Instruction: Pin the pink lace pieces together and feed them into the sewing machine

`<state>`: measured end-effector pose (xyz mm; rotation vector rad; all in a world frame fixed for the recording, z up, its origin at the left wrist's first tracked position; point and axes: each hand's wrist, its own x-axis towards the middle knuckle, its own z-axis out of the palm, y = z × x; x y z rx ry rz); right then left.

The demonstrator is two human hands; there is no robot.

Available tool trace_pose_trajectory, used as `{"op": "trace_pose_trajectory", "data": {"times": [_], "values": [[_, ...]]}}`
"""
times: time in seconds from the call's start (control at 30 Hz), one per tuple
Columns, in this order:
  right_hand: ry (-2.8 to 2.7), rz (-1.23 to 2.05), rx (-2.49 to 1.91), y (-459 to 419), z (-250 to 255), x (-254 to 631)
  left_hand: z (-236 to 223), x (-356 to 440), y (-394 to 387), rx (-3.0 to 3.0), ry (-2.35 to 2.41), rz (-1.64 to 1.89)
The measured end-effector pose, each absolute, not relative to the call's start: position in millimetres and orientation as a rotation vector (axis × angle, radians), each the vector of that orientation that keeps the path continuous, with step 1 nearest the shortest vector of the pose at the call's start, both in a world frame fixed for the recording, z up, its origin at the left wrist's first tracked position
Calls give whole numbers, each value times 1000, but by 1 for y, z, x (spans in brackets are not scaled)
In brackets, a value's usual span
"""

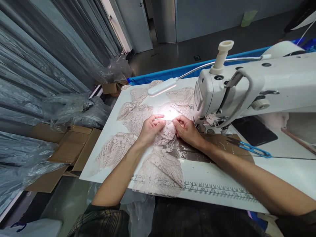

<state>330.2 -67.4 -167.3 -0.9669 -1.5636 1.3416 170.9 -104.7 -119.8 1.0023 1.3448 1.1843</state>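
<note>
Under the glow of a slim white lamp (163, 87), a person's two bare hands are pinching a piece of pale pink lace (168, 131) over a white work surface (113, 115), just left of a sewing machine (222, 85). The left hand (151, 128) is closing thumb and fingers on one side of the lace, its grip nearly shut; the right hand (184, 128) is gripping the other side between thumb and bent fingers, also nearly shut. The lace is hanging down between and below the hands, its upper part washed out by the glare.

More lace pieces (116, 148) are lying loosely bunched around it, one near the front edge partly covering a printed ruler scale (209, 188). Brown tape (197, 149) is covering the surface below the right hand and forearm. To the right, blue-handled thread snips (255, 149) are lying near a dark phone-like slab (255, 130). Beyond the surface's left side, opened cardboard boxes (74, 144) are sitting beside crumpled clear plastic (86, 112).
</note>
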Motion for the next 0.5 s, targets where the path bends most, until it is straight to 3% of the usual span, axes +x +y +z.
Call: {"op": "trace_pose_trajectory", "data": {"times": [0.5], "values": [[-1570, 1302, -982, -68, -165, 331, -115, 173, -105, 997, 1375, 1206]]}}
